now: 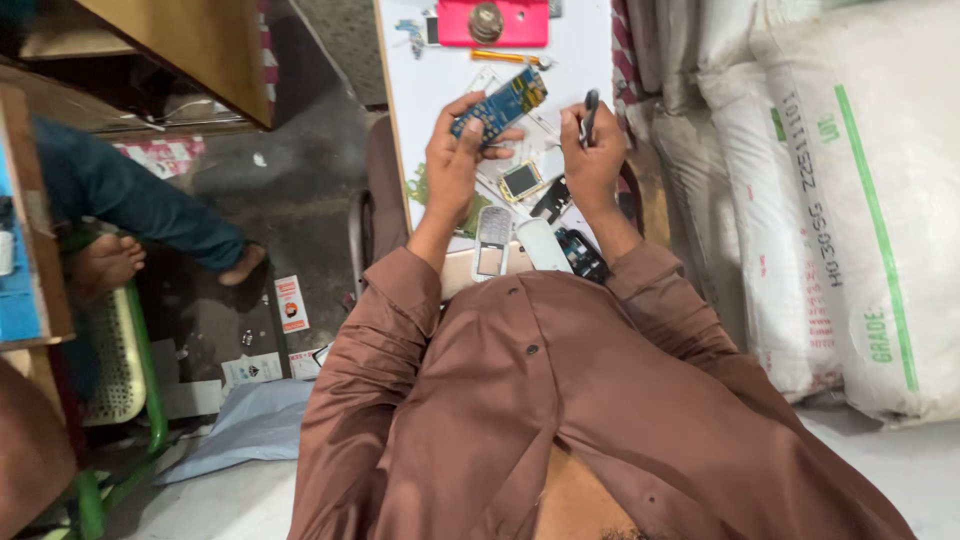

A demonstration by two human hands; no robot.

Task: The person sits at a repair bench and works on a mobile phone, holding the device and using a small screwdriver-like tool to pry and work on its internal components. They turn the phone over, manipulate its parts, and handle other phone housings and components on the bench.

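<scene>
My left hand (458,160) holds a blue phone circuit board (503,104) by its lower end, above a white work board (420,90). My right hand (590,160) grips a thin dark tool (590,112), its tip pointing up beside the circuit board. Below the hands lie phone parts: a small screen in a yellow frame (521,180), a silver keypad cover (491,240), a white back cover (543,243) and a dark phone frame (582,255).
A pink box (520,30) with a round metal piece (486,22) stands at the board's far end, beside an orange-handled screwdriver (505,57). White sacks (850,200) are stacked on the right. Another person's legs and bare feet (110,262) are at left, by a green chair (120,370).
</scene>
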